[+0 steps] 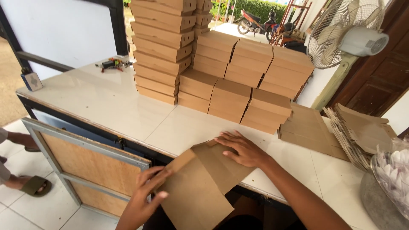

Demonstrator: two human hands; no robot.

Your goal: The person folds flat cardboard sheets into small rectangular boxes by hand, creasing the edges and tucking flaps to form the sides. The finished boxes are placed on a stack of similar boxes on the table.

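Observation:
A flat brown cardboard box blank [200, 183] lies half over the near edge of a white tiled counter [110, 102]. My right hand [240, 149] presses flat on its upper part on the counter, fingers spread. My left hand [147, 194] grips the blank's left edge where it hangs off the counter. Behind them, folded brown boxes [232, 91] stand in rows and a tall stack of boxes [162, 47] rises at the back.
More flat blanks [306, 130] and a fanned pile of blanks [358, 132] lie at right, beside a clear bag of white items [394, 176]. A standing fan [347, 32] is at back right. A framed wooden panel [87, 166] leans under the counter. Another person's sandalled feet [30, 185] are at left.

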